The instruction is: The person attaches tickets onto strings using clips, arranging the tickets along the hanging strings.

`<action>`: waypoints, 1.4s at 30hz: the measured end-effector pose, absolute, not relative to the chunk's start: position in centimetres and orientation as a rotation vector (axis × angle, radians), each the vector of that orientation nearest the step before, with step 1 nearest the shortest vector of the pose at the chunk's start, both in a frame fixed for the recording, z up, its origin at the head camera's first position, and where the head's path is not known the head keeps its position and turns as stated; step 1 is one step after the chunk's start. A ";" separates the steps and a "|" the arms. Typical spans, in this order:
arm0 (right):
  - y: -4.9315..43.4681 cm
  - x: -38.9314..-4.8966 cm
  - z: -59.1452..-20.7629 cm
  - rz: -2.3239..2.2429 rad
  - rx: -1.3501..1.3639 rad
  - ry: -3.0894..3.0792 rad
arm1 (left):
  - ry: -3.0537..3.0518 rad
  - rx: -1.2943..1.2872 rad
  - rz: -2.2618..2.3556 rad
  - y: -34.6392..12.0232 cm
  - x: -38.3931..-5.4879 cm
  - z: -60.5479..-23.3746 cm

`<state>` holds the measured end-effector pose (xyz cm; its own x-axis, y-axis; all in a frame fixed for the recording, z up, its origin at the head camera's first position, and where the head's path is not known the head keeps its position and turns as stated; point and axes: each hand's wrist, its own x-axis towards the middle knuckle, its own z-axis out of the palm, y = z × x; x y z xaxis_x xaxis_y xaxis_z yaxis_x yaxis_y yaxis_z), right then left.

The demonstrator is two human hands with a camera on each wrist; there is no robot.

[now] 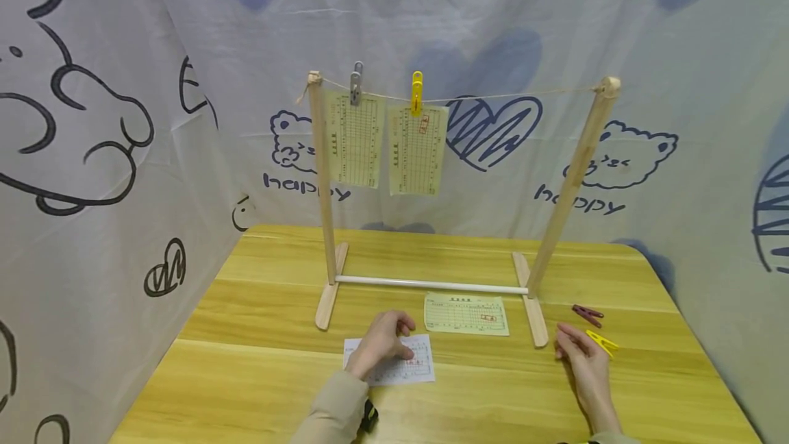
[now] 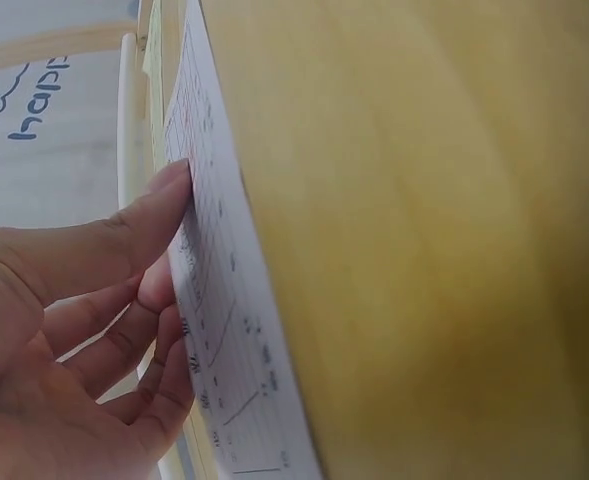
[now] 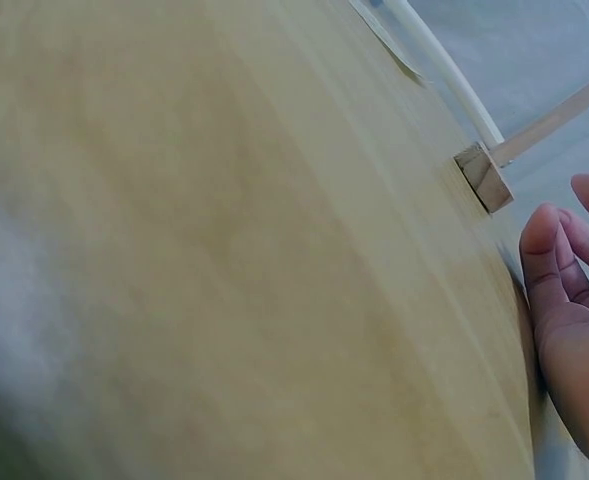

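Observation:
My left hand is over a white printed slip with red stamp marks. Its thumb and fingers stand apart, the thumb tip right at the slip's surface in the left wrist view and the other fingers by its far edge. My right hand rests at the table's right side, fingers loosely bent and holding nothing. Beside its fingertips lies a yellow clothespin, with a dark red clothespin just behind. A pale green slip lies flat between the hands, near the rack's white bar.
A wooden rack stands across the table, with a left post, a right post and a string. Two green slips hang there, one under a grey clothespin, the other under a yellow clothespin.

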<state>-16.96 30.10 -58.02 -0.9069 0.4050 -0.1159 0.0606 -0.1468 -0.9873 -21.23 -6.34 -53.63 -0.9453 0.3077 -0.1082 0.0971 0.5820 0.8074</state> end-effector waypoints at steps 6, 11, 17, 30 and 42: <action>30.2 -16.9 -58.0 2.155 -0.540 -1.887 | 2.572 0.354 1.289 -6.4 -21.2 -53.5; 30.2 -16.9 -58.0 2.151 -0.539 -1.892 | 2.594 0.369 1.264 -6.4 -21.1 -53.5; 30.1 -16.8 -58.0 2.162 -0.503 -1.879 | 2.615 0.376 1.210 -6.3 -21.2 -53.6; 30.8 -16.6 -57.6 2.138 -0.573 -1.733 | 2.554 0.408 1.286 -6.7 -21.3 -53.7; 34.1 -15.6 -57.6 1.644 -0.801 -1.808 | 2.515 0.435 1.293 -7.1 -21.5 -54.0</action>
<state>-15.61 34.15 -57.57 -0.6629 0.7486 0.0131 0.0581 0.0688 -0.9959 -21.49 -7.11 -53.97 -0.9156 0.3871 -0.1084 0.1371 0.5541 0.8211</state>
